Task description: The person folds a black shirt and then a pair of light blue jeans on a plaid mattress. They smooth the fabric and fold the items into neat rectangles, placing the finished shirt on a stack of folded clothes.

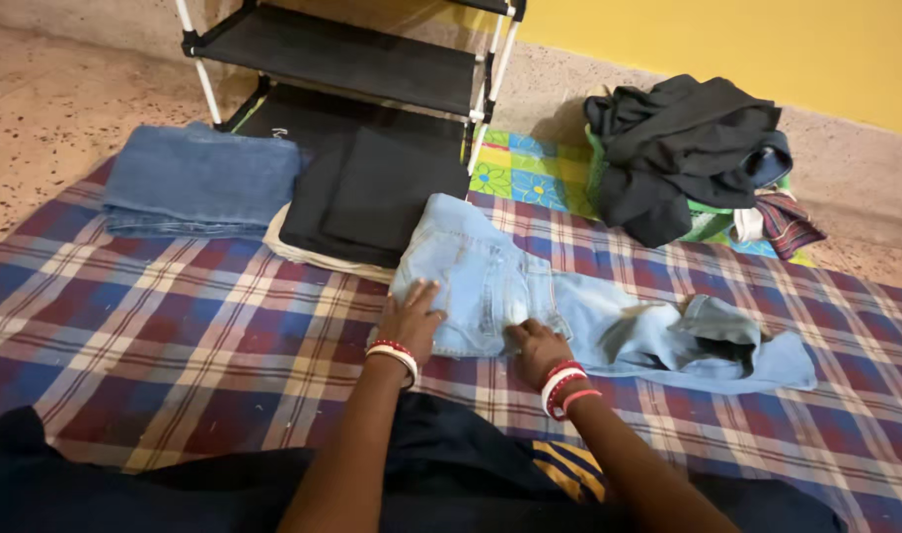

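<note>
You are pressing your left hand flat and your right hand loosely curled on the light jeans, grasping nothing, near the plaid blanket's near edge.

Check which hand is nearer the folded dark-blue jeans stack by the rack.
Left. The left hand lies flat on the waist end of the light-blue jeans, on the side toward the folded dark-blue jeans. The right hand presses the same jeans farther right, farther from the stack.

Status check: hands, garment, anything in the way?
Left hand flat on light-blue jeans. Right hand pressing the waist. Legs bunched right. Nothing obstructing.
</note>
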